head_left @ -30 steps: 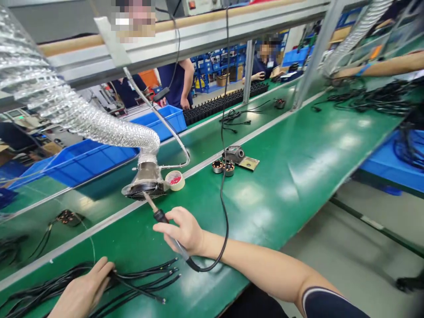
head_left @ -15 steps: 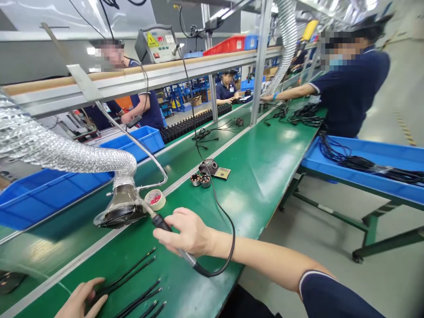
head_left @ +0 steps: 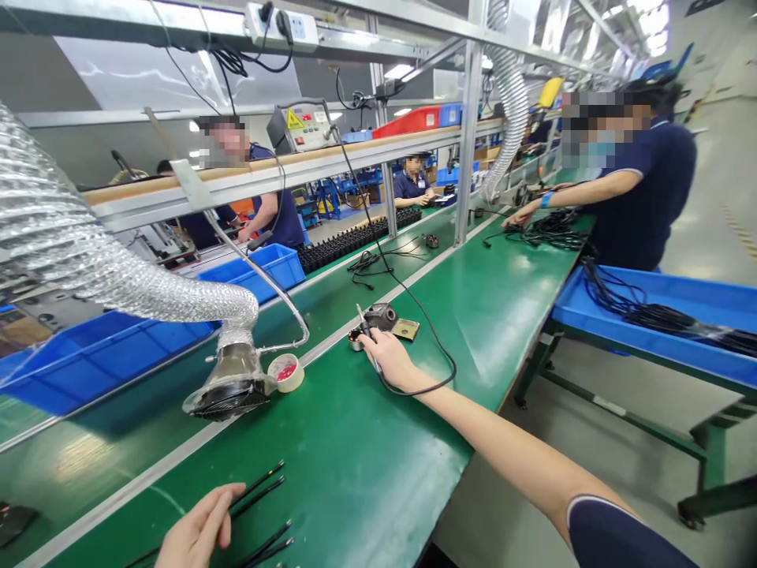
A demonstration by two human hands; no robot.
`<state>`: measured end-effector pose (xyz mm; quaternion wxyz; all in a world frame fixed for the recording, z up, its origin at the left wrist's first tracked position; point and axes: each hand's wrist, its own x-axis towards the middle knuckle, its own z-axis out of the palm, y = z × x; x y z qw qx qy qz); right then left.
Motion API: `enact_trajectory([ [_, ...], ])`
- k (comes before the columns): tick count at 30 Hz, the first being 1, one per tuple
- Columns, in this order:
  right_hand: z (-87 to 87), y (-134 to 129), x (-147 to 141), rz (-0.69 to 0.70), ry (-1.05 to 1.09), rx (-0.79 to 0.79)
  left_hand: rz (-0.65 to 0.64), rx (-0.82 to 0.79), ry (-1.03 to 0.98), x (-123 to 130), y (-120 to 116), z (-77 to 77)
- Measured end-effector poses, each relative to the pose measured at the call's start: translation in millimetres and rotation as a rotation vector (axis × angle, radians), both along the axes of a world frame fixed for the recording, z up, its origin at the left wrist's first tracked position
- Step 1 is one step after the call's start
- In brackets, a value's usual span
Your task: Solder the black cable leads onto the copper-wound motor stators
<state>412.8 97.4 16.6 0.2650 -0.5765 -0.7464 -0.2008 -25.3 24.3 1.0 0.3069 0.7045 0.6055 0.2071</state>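
My right hand point(head_left: 387, 359) is closed around a soldering iron point(head_left: 365, 321), its tip pointing up and away. It is beside a dark iron stand point(head_left: 382, 315) and a round copper-wound stator point(head_left: 355, 339); whether it also touches the stator is hidden. The iron's cord point(head_left: 453, 364) loops by my wrist. At the lower left, my left hand point(head_left: 198, 525) is closed with fingers together on a black cable point(head_left: 259, 481) with stripped ends. More black cable ends point(head_left: 269, 543) lie beside it on the green bench point(head_left: 355, 473).
A fume hood point(head_left: 230, 386) on a foil duct point(head_left: 177, 296) hangs left, with a tape roll point(head_left: 296, 380) close by. A soldering station point(head_left: 301, 126) sits on the shelf. Blue bins point(head_left: 106, 355) stand behind. A co-worker point(head_left: 639, 189) handles cables at right, near a blue tray cart point(head_left: 668, 300).
My right hand has moved away and to the right with the soldering iron, from near the hood to the stand. My left hand's fingers have closed together at the cable. The view has shifted.
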Motion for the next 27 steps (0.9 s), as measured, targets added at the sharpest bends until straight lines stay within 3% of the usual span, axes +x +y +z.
enact_trajectory([
  [3, -9.5, 13.1, -3.3, -0.018, 0.037, -0.011, -0.006, 0.099, 0.161, 15.3, 6.2, -0.6],
  [6, -16.3, 18.3, -4.0, -0.025, 0.076, -0.021, -0.123, 0.122, 0.314, 20.5, 14.3, -3.6],
  [9, -19.8, 15.3, -2.9, -0.025, 0.137, -0.022, -0.227, 0.117, 0.363, 24.3, 18.0, -2.9],
  [12, -21.8, 4.7, -6.8, 0.023, 0.205, -0.015, -0.216, 0.167, 0.353, 30.8, 16.8, 2.7],
  [16, -24.4, -15.4, -27.2, 0.24, 0.352, -0.056, -0.189, 0.223, 0.326, 37.3, 17.9, 12.1],
  [20, -26.0, -36.9, -66.3, 0.462, 0.426, -0.183, -0.221, 0.172, 0.328, 34.1, 21.5, 18.1],
  [25, -30.0, -53.4, -123.2, 0.759, 0.414, -0.221, -0.309, 0.068, 0.261, 22.6, 18.2, 16.2],
  [27, -34.0, -53.9, -140.8, 0.81, 0.41, -0.219, -0.334, 0.048, 0.203, 16.6, 17.3, 14.5],
])
